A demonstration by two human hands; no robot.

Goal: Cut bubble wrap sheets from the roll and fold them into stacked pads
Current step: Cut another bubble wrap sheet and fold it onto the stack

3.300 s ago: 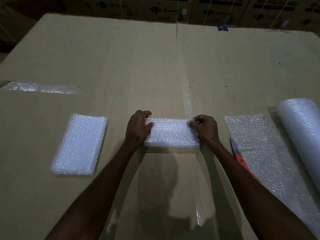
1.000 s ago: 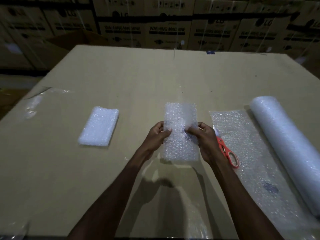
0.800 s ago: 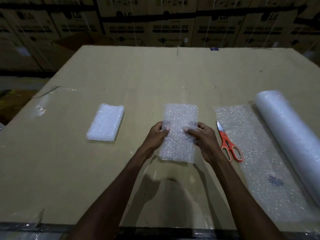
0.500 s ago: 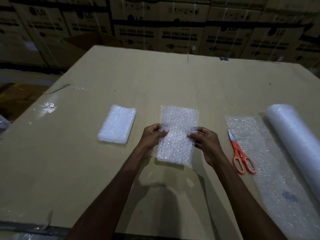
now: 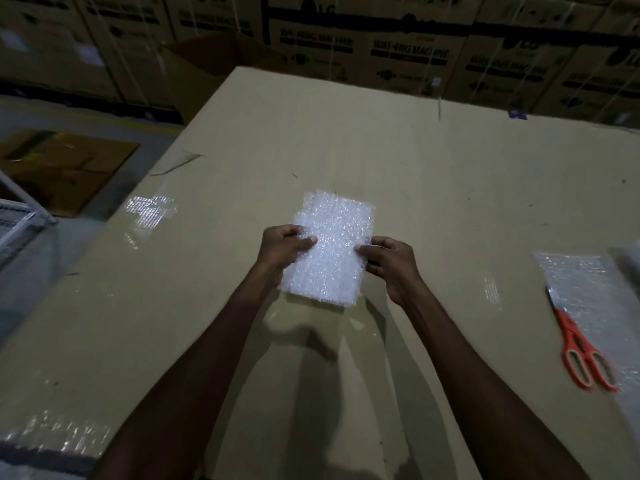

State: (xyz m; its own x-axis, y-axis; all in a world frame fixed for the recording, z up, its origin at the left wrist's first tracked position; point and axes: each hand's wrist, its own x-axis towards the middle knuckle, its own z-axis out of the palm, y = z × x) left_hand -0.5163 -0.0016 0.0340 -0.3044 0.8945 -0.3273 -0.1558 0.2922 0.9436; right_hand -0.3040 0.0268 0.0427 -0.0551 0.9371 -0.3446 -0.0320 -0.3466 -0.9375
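A folded bubble wrap pad is held just above the cardboard work surface, long side pointing away from me. My left hand grips its left edge, thumb on top. My right hand pinches its right edge the same way. A second layer of bubble wrap peeks out under the pad's far left corner. The loose sheet end of the bubble wrap roll lies flat at the far right, with only a sliver of the roll itself at the frame edge.
Orange-handled scissors lie on the unrolled sheet at the right. Stacked washing machine cartons stand behind the work surface. To the left the surface ends above a floor with flat cardboard and a white wire rack.
Both hands have carried the folded pad to the left, over the spot where the earlier pad lay. That earlier pad no longer shows on its own. The view has swung left.
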